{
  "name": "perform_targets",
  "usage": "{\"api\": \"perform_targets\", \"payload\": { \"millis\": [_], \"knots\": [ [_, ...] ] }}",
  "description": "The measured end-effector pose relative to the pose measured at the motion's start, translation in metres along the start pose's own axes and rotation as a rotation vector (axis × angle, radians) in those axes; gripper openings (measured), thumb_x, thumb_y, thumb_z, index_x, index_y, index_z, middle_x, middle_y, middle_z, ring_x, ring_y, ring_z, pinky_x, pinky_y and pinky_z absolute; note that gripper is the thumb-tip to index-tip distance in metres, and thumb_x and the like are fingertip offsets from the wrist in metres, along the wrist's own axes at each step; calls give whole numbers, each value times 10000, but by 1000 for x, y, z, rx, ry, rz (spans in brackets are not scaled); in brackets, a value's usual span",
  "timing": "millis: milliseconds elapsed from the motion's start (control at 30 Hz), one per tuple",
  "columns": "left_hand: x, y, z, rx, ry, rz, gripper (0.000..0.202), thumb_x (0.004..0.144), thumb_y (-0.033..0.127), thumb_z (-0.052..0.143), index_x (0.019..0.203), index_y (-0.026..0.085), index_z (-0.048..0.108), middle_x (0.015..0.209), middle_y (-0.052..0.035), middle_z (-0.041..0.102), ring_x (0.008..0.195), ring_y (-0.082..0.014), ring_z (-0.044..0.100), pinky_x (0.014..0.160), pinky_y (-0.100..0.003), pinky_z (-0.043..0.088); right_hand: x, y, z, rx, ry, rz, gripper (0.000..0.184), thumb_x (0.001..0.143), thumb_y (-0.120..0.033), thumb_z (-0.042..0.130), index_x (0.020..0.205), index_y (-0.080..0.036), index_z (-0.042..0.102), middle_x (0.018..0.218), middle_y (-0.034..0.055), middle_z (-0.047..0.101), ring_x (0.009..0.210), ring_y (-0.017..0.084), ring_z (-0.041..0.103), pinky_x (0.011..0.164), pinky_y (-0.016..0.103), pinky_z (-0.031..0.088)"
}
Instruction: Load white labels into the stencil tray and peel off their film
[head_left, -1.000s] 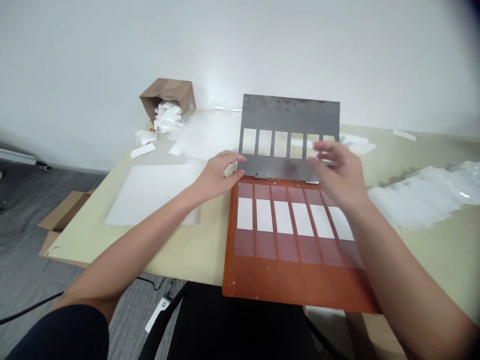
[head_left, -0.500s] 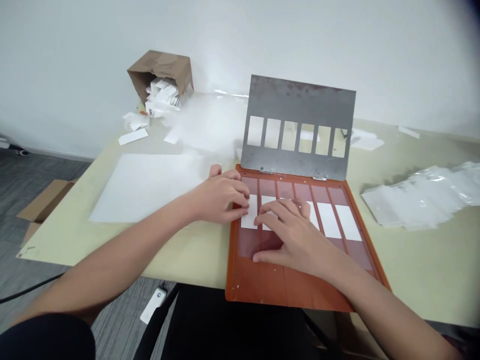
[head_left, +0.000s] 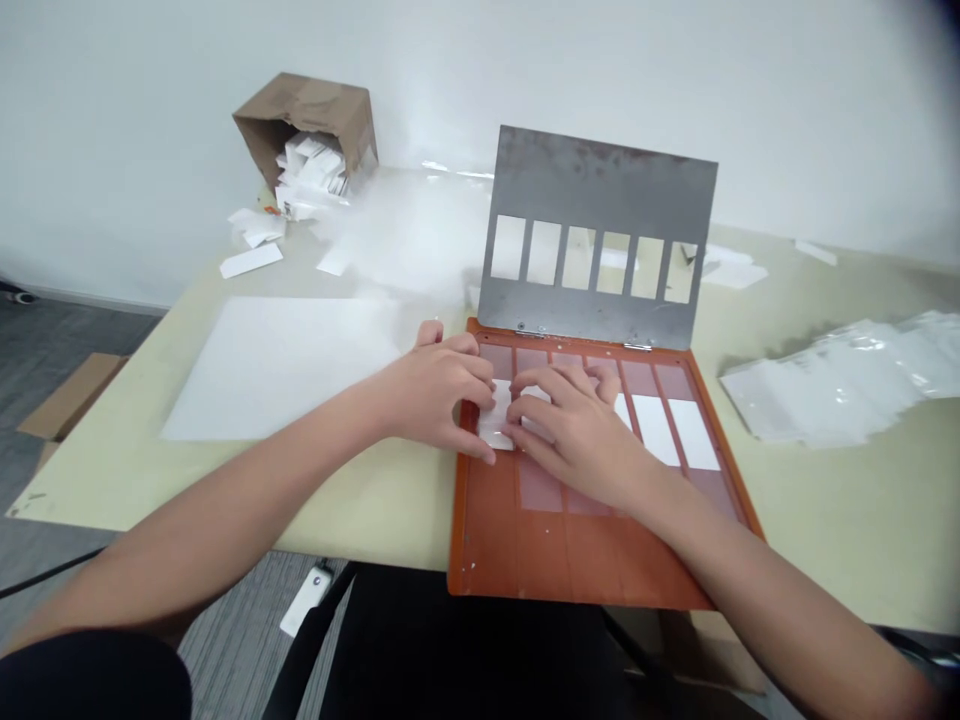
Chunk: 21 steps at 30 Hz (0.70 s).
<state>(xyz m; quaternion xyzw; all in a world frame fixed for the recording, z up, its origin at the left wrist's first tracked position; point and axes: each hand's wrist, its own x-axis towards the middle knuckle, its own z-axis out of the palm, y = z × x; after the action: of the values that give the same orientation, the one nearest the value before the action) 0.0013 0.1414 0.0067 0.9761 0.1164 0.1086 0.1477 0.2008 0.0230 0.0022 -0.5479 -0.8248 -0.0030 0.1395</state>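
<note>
An orange board (head_left: 570,555) with several lengthwise slots lies at the table's near edge. White paper strips (head_left: 673,430) sit in its slots. A grey metal plate (head_left: 604,190) with several rectangular windows stands upright, hinged to the board's far edge. My left hand (head_left: 435,395) pinches the leftmost white strip (head_left: 495,425) at the board's left side, thumb under its near end. My right hand (head_left: 577,430) rests beside it, fingers curled over the same strip and its neighbours.
A large white sheet (head_left: 277,365) lies left of the board. A tipped brown cardboard box (head_left: 307,115) spills white slips at the far left. Clear plastic bags (head_left: 847,375) are piled on the right. More film lies behind the plate. Cardboard (head_left: 67,395) is on the floor.
Both hands came down from the raised metal plate onto the board's left slots. They now grip the leftmost white strip, and its near end has lifted. The view tilted slightly down.
</note>
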Motion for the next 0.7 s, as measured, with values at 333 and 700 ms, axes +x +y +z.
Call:
{"api": "perform_targets", "payload": {
  "millis": [333,700],
  "knots": [
    [1,-3,6,-47,1,-37,311,770,518,769,703,220,711,771,5,716,889,-212,568,711,-371,203,3,0,-2,178,-31,122,242,993,-421,522,906,-250,670,1159,23,686,1121,250,558,951,476,187],
    [0,-2,4,-85,7,-42,246,758,468,794,755,231,727,805,10,737,884,-207,594,716,-364,222,3,-5,10,-42,124,83,222,997,-283,516,852,-241,679,1100,-12,753,1141,255,579,993,489,135]
  ]
}}
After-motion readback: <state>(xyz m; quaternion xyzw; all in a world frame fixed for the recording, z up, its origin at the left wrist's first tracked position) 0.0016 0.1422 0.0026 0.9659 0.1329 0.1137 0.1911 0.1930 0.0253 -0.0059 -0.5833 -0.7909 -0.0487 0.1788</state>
